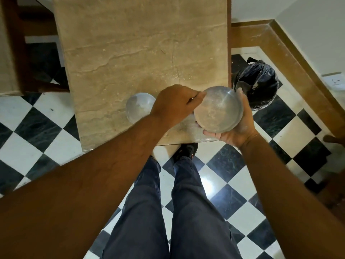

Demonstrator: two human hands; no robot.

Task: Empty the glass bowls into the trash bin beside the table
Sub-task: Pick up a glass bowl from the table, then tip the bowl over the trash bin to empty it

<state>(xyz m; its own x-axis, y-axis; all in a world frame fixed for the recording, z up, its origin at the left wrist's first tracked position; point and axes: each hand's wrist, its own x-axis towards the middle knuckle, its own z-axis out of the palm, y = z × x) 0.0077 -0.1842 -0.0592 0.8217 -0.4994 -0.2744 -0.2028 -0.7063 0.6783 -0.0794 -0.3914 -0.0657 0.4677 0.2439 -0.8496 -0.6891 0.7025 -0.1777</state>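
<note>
A large glass bowl with a whitish dusty film is held over the near right corner of the marble table. My right hand cups it from below and from the right. My left hand grips its left rim with the fingertips. A smaller glass bowl stands on the table just left of my left hand, partly hidden by the wrist. The trash bin, lined with a black bag, stands on the floor right of the table, just beyond the held bowl.
White powder specks lie scattered on the table near its right edge. The floor is black and white checkered tile. A dark wooden chair stands at the far left. A brown skirting board runs along the wall behind the bin. My legs stand at the table's near edge.
</note>
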